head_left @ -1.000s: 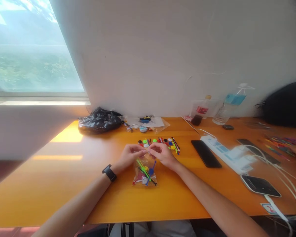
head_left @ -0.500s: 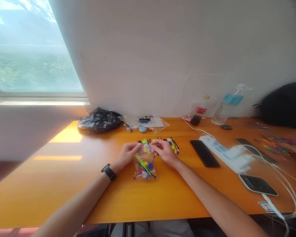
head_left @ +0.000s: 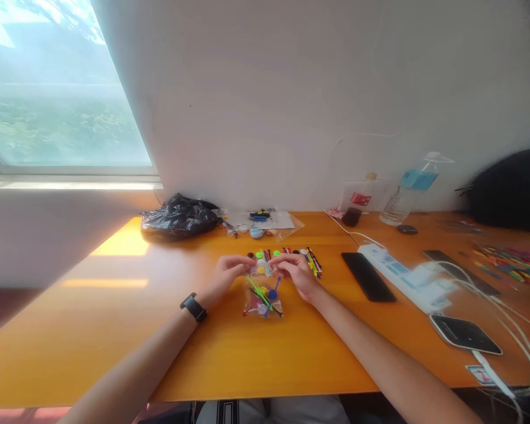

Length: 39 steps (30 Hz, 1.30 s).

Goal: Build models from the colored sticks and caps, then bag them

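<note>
A small clear plastic bag (head_left: 252, 307) hangs between my hands above the table, with coloured plastic pieces inside: green sticks, a blue arrow-like piece (head_left: 272, 294), and yellow, red and white bits. My left hand (head_left: 229, 272), with a black watch on its wrist, pinches the bag's upper left edge. On the upper right edge, the thumb and fingers of my right hand (head_left: 297, 272) are closed. Just beyond the hands lie more small coloured pieces (head_left: 312, 262), sticks and round discs, partly hidden by my fingers.
A black plastic bag (head_left: 179, 217) and a sheet of paper (head_left: 280, 220) lie at the back. To the right are a black phone (head_left: 367, 277), a white power strip (head_left: 393, 271) with cables, another device (head_left: 466, 334), a bottle (head_left: 397, 203) and a pile of coloured strips (head_left: 516, 262).
The bag has shifted slightly right and up, its pieces sitting a little differently. Both hands keep hold of its top. Another person's hand at the far right has gone out of view.
</note>
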Motion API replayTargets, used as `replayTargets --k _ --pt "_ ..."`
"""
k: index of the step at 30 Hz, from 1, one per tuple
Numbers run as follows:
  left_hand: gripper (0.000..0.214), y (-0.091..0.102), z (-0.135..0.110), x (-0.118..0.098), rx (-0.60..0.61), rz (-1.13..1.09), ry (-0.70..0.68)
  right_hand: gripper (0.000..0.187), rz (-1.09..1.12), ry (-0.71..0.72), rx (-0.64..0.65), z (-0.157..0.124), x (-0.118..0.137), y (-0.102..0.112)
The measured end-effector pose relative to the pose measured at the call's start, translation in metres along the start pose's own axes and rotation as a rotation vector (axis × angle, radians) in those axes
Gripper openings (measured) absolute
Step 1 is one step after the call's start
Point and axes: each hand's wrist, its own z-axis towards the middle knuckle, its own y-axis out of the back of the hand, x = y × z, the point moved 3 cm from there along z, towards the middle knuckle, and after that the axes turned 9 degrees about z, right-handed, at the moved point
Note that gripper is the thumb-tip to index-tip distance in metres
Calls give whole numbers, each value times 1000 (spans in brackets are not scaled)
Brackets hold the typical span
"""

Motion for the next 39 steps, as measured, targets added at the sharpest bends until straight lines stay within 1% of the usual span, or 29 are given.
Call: replayTargets --k 5,7,9,12,17,20,27,29,35,39 --pt "31 -3 -3 -8 -22 52 28 16 -53 66 40 -2 3 -2" --pt "33 -5 -4 -13 -41 26 28 17 -70 81 75 -3 3 -3" --pt "35 -7 -4 -14 -44 -20 24 21 -101 105 101 -4 3 -4" --pt "40 -11 -4 -12 -22 -58 15 32 -184 135 119 -3 -2 -7" --pt "39 -14 -2 -4 3 -9 16 29 -343 169 191 -5 -4 -13" --pt "36 -13 -1 -1 16 27 9 31 -374 174 183 -5 -1 -12" --pt "34 -3 2 -5 5 49 1 36 -258 19 129 2 -7 1" --pt "34 -1 3 -8 19 52 -7 35 -239 15 120 4 -7 3" --pt "38 10 7 -4 2 121 -20 29 -126 15 181 3 0 -2" --pt "40 14 9 -1 6 148 -26 26 -66 -7 143 3 1 -2"
